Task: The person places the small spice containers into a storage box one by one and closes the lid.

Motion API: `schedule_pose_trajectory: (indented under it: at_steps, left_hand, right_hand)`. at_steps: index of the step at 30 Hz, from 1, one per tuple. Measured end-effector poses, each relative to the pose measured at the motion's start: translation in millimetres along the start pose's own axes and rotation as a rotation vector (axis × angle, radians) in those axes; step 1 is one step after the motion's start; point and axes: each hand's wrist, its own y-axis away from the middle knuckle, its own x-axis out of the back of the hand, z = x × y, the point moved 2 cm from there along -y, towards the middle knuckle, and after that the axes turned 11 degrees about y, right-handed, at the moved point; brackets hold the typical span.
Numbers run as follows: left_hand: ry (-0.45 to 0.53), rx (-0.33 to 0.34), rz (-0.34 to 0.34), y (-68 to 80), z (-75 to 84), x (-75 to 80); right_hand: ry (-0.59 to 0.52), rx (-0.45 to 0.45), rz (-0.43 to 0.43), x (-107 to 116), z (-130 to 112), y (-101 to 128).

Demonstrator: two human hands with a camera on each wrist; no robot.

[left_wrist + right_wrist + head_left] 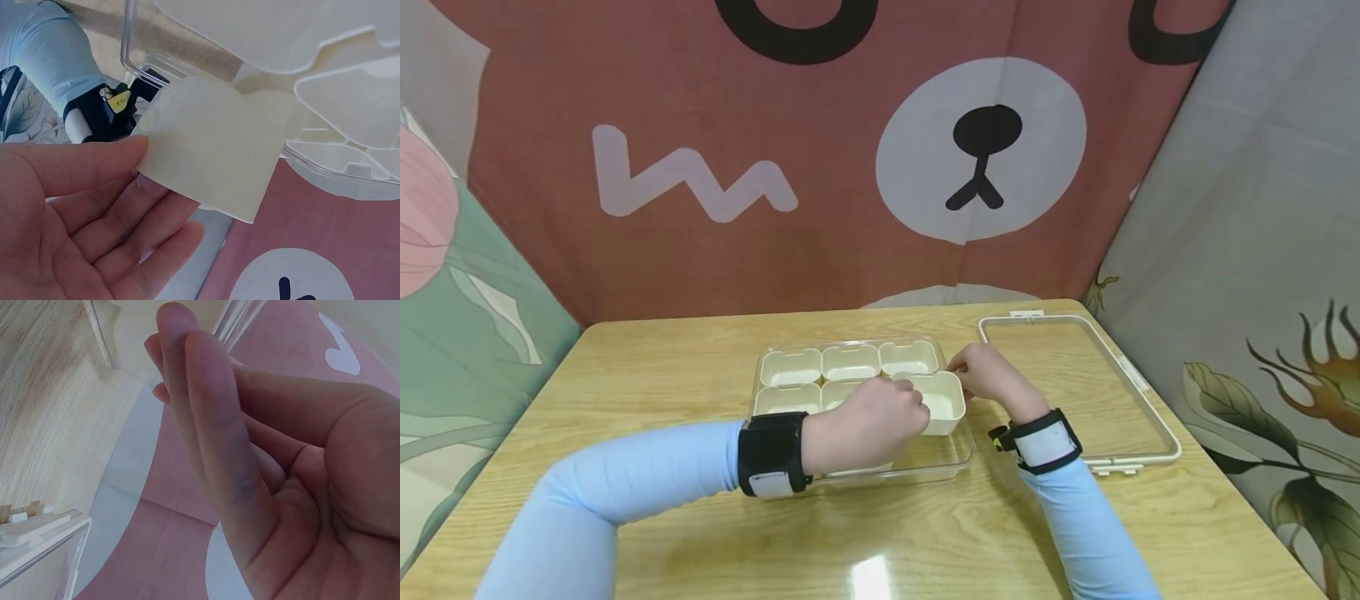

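A clear plastic box (951, 462) on the wooden table (662, 358) holds several cream cups (850, 362) in two rows. My left hand (880, 421) holds one more cream cup (943, 404) at the box's near right end. In the left wrist view the thumb of that left hand (94, 206) presses on the cup's wall (212, 150) and the fingers lie under it. My right hand (981, 375) is at the cup's right side, fingertips by its far rim. In the right wrist view its fingers (206, 425) are straight, pressed together, with nothing seen between them.
The box's clear lid (1150, 417) with a white rim lies flat on the table to the right, close to the right hand. Fabric panels stand behind the table and on both sides. Bare tabletop lies left of the box and in front of it.
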Motion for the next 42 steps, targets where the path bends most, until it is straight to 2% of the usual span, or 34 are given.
schedule_pose_trajectory:
  at_steps: [5, 11, 17, 23, 30, 42]
  left_hand:
    - [0.002, 0.009, -0.035, 2.4, 4.3, -2.9]
    - [0.01, -0.013, -0.073, 4.8, 9.5, -3.1]
    - [0.008, -0.039, -0.052, 6.7, 14.5, -3.1]
    - [0.02, -0.058, -0.063, 9.6, 19.2, -5.8]
    - [0.04, -0.037, -0.094, 11.4, 22.9, -10.0]
    - [0.009, -0.035, -0.083, 13.5, 26.4, -19.8]
  right_hand:
    - [-0.015, -0.01, -0.012, -2, 2, -1]
    - [-0.045, -0.023, -0.023, 0, 1, 0]
    - [-0.114, -0.044, -0.043, 1, 1, 1]
    - [-0.139, -0.044, -0.047, 1, 0, 0]
    - [-0.158, -0.043, -0.056, -1, 1, 0]
    - [-0.138, -0.048, -0.056, -1, 1, -1]
